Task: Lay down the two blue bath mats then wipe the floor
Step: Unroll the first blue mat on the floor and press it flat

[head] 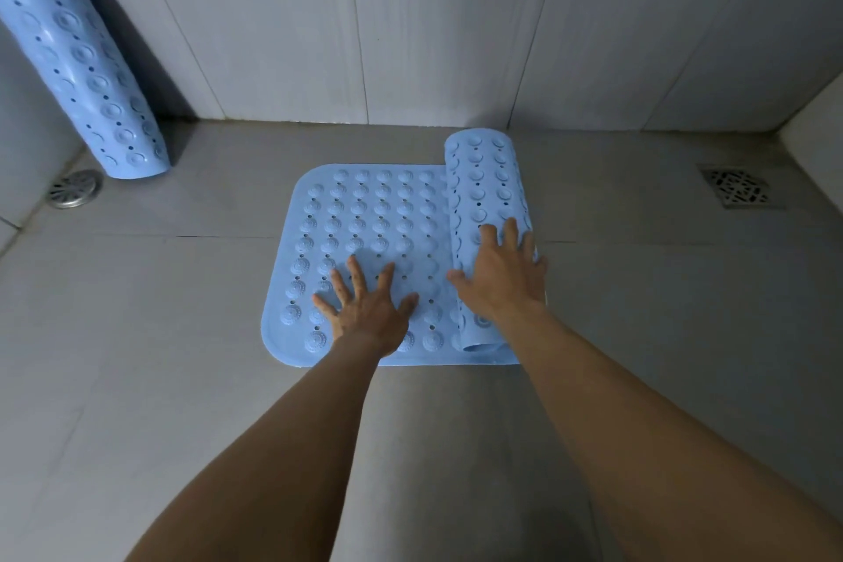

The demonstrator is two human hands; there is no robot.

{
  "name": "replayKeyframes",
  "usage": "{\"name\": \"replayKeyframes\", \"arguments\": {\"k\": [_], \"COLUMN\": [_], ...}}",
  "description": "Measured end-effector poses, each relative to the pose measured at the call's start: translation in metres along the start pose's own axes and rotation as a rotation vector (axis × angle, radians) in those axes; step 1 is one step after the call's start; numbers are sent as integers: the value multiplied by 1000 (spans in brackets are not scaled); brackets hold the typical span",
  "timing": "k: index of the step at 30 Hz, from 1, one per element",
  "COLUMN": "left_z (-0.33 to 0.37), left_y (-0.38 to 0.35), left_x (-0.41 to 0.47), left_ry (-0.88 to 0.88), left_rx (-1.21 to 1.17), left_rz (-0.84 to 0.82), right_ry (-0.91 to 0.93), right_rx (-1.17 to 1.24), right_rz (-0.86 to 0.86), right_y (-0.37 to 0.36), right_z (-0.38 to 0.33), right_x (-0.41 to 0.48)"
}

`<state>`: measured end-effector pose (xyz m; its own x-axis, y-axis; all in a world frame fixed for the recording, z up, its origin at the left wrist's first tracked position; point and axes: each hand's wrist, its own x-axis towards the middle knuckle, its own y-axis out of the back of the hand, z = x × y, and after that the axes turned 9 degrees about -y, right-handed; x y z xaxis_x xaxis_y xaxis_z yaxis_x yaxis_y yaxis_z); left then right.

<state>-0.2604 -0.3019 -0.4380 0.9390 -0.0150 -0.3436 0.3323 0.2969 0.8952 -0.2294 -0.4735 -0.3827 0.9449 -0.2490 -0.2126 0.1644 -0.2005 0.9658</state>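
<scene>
- Step in hand: unrolling the first bath mat [365, 219] on the grey tiled floor [137, 356]; about half lies flat, the rest sits as a roll [488, 196] along its right side
- Left hand [365, 306]: fingers spread and straight, palm pressed down on the flat part near its front edge; grips nothing, seems to pin the mat in place
- Right hand [502, 274]: laid over the near end of the roll, fingers mostly straight and draped across the top, thumb out to the left; looks like a push, not a grip
- Second mat [77, 59]: rolled up, standing tilted in the far left corner against the wall [410, 14], foot just beside a round drain [75, 187]; well apart from the first, untouched
- Square drain [734, 187] at the far right, in the roll's likely path; the mat may cover it
- Next move, as judged: push the roll rightward while the left hand holds the flat part; the curl may spring back, so press it flat; then the second mat; wiping not yet begun, no cloth in view
</scene>
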Motion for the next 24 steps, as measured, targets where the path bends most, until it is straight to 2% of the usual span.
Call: {"name": "replayKeyframes", "arguments": {"k": [3,7,15,19,24], "left_z": [10,24,62,90,116], "left_y": [-1,0,-6,-8,-31], "left_x": [4,3,5,8,2], "left_ry": [16,-56,-184,-176,-172], "left_rx": [1,15,120,72,140], "left_rz": [-4,-51,-4,-21,-68], "right_ry": [-62,-73,-84,-124,-155], "right_rx": [45,80,36,32,33], "right_rz": [-51,-107,-59,1,-57], "right_y": [2,12,19,24,13], "right_z": [-5,-8,56,80,119], "right_x": [4,0,3,13,26]}}
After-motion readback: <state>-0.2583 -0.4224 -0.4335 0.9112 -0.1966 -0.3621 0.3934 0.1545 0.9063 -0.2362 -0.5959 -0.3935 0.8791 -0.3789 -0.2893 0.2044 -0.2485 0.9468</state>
